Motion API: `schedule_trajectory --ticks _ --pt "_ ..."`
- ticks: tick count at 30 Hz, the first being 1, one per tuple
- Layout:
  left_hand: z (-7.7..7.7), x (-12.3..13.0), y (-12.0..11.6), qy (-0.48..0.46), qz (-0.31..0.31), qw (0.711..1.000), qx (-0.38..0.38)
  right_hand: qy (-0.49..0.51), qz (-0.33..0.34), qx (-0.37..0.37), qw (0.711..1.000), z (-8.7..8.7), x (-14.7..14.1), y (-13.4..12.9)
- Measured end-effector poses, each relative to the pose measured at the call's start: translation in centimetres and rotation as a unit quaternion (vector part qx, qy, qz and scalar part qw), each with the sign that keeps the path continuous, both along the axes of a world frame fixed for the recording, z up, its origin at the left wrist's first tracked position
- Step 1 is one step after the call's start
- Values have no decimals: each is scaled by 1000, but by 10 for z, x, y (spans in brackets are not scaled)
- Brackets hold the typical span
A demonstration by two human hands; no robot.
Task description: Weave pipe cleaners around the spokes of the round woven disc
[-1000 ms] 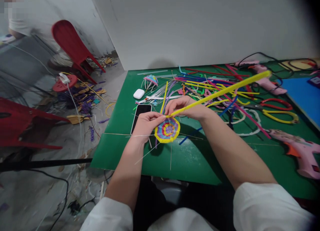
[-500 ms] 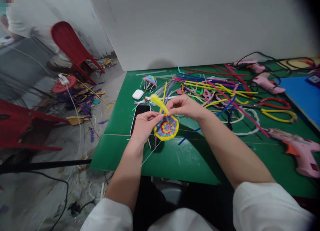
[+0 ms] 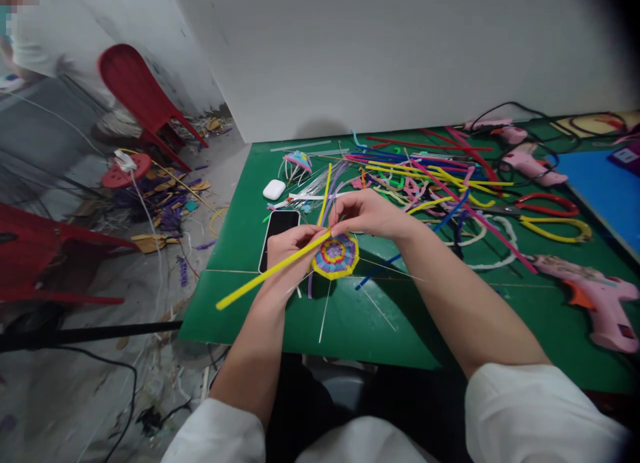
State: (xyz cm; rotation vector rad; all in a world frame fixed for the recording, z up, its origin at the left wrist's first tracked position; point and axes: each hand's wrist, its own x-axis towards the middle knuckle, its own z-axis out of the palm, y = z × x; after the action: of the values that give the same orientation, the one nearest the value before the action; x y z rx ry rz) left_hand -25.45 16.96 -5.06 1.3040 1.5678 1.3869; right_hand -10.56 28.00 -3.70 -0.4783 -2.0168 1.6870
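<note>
Between my hands is a round woven disc (image 3: 336, 255) with rings of purple, yellow, red and blue and a yellow outer edge. Thin clear spokes stick out from it. My left hand (image 3: 295, 246) pinches the disc at its upper left rim. My right hand (image 3: 363, 215) has thumb and finger closed on a yellow pipe cleaner (image 3: 270, 271) at the disc's top edge. The pipe cleaner's long free end stretches down to the left, across my left wrist. Fingertips hide the spot where it meets the disc.
Loose coloured pipe cleaners (image 3: 430, 176) and a small domed piece (image 3: 299, 161) lie behind my hands, beside a white case (image 3: 274, 189) and a phone (image 3: 285, 221). Scissors (image 3: 555, 219) and pink glue guns (image 3: 595, 293) are at right. A person sits beyond a red chair (image 3: 133, 83).
The yellow pipe cleaner's free end has swung from above the disc down to the lower left. The disc has turned a little, with its spokes now pointing differently.
</note>
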Motion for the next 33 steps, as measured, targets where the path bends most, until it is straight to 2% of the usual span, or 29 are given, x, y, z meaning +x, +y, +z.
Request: schedule_trajectory --ticks 5,17,33 --pt "1 -2 -2 63 3 998 20 4 1 11 1000 -2 0 -1" --pt "2 -4 -1 115 0 993 18 46 29 9 998 -7 -5 -3" --pt "2 -1 0 156 -34 987 9 -12 73 70 995 -10 -5 -2"
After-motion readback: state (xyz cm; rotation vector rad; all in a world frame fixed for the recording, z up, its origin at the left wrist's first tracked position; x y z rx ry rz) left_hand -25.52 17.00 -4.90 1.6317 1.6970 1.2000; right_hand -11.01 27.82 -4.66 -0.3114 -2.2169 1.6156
